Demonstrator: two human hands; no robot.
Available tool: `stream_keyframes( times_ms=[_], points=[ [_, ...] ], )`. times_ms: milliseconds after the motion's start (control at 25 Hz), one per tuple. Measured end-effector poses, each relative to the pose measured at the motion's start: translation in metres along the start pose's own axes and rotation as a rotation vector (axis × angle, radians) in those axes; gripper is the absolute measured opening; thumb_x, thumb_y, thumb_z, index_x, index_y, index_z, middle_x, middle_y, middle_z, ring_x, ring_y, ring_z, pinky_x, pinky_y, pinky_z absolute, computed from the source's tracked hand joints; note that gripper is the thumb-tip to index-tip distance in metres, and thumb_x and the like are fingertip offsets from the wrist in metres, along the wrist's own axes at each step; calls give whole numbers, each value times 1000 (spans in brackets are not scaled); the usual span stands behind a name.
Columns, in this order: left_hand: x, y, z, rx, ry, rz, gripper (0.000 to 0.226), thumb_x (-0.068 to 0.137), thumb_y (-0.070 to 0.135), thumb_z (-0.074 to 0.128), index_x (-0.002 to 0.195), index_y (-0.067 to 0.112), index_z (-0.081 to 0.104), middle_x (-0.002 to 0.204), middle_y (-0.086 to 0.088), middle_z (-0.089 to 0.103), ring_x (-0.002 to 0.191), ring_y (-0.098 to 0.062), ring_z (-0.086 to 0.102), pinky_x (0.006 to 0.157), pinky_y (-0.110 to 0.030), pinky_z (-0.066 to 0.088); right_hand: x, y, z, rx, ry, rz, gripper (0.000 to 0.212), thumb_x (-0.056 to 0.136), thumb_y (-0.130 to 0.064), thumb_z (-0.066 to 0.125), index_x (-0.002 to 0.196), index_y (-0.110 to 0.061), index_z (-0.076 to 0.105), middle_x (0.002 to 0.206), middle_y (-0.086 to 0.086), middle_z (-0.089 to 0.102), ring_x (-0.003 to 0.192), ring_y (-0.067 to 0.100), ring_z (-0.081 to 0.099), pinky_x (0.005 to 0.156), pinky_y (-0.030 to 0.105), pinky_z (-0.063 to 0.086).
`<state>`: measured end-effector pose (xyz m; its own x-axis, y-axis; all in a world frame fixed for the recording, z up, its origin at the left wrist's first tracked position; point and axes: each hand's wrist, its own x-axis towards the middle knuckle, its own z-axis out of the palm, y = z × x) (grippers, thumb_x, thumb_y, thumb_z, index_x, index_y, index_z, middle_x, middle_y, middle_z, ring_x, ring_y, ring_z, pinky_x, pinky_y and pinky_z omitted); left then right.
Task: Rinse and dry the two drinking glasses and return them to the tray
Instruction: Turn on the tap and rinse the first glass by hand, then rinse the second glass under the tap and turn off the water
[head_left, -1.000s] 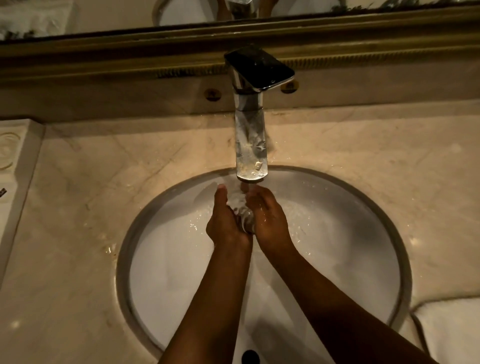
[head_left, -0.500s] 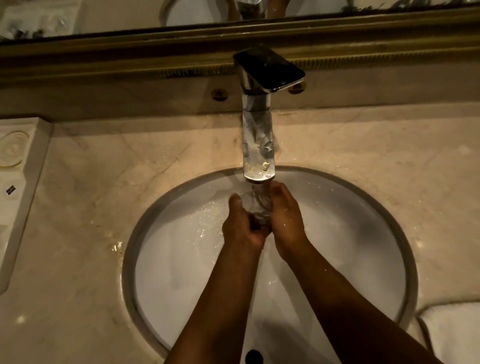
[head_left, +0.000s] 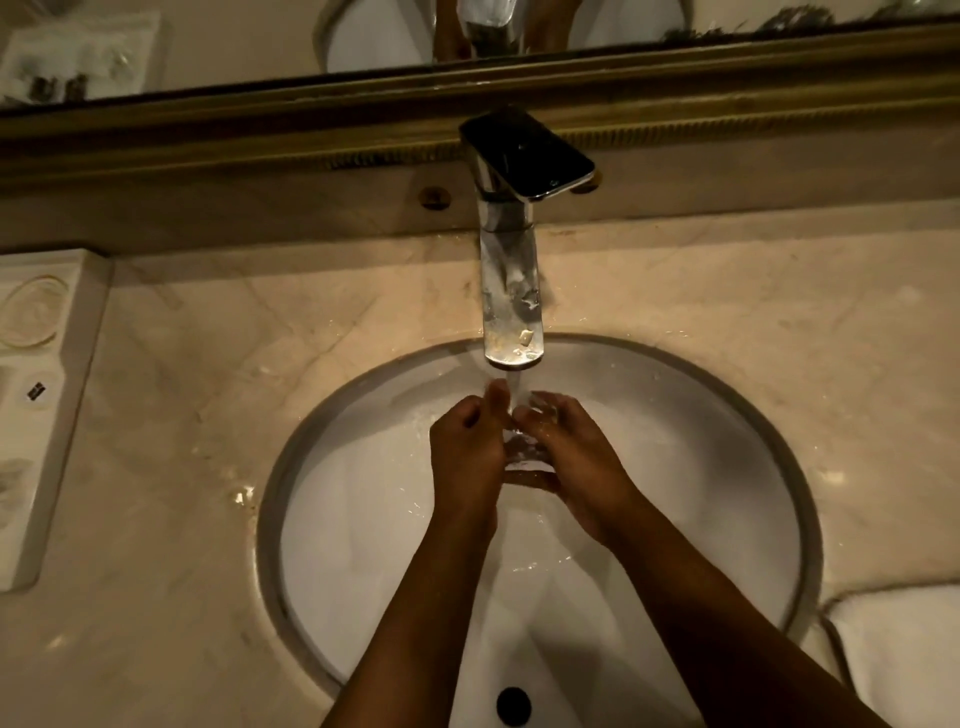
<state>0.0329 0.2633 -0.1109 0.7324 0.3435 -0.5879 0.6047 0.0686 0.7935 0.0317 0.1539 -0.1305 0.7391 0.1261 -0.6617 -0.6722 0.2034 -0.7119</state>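
Fingers of the right hand curl round a clear drinking glass, while the left hand presses against its other side with the thumb raised toward the spout and the other fingers folded in. Both hands clamp the glass between them, just above the centre of the frame, over the white sink. Half a second ago the hands sat a little tighter together around the glass; now the right hand has opened out slightly, so more of the glass wall shows between the palms. A second ago the glass was almost hidden.

Its long axis runs roughly up and down the frame, mouth toward the faucet and base toward the wrists (the exact tilt is hard to judge through the wet glass). Water falls from the spout into or onto its upper end.

Lower in the frame, the dark drain hole sits between the forearms. A white towel lies at the lower right on the marble counter. At the left edge stands a white tray. Beyond the faucet, along the top of the frame, runs the mirror frame.
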Motion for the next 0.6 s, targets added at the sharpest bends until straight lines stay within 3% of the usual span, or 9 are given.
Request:
stream_keyframes(
  times_ms=[120,240,360,440,600],
  points=[
    [-12,-8,-5,65,47,-32,33,87,48,76,99,19,66,96,-5,73,88,-23,74,84,-51,63,-22,5,-6,-163,49,-30,34,93,-46,64,121,-28,57,114,-1,71,94,15,74,82,32,61],
    [-22,-20,-4,-161,28,-278,62,76,51,85,121,17,61,110,-13,73,95,-27,77,84,-46,64,-45,7,-6,-305,181,-84,35,89,-48,68,118,-30,58,107,-12,70,90,2,70,67,13,51],
    [-43,-26,-4,-463,-192,-458,52,87,40,77,122,3,70,119,-24,73,112,-37,72,104,-50,54,-68,9,-12,-345,248,-166,38,84,-45,74,117,-31,60,102,-19,68,88,-15,63,66,4,47],
    [-49,-26,-6,-594,-314,-521,50,90,34,74,127,1,68,126,-25,70,119,-39,68,108,-52,49,-77,2,-21,-434,251,-198,41,84,-46,75,119,-34,59,105,-22,65,93,-18,59,67,1,43],
    [-57,-13,3,-492,-318,-461,32,94,18,64,118,-2,67,99,-18,74,88,-27,74,85,-44,59,-83,-19,-44,-602,147,-208,43,87,-42,73,126,-32,58,116,-14,63,105,-5,59,76,5,40]
  ],
)
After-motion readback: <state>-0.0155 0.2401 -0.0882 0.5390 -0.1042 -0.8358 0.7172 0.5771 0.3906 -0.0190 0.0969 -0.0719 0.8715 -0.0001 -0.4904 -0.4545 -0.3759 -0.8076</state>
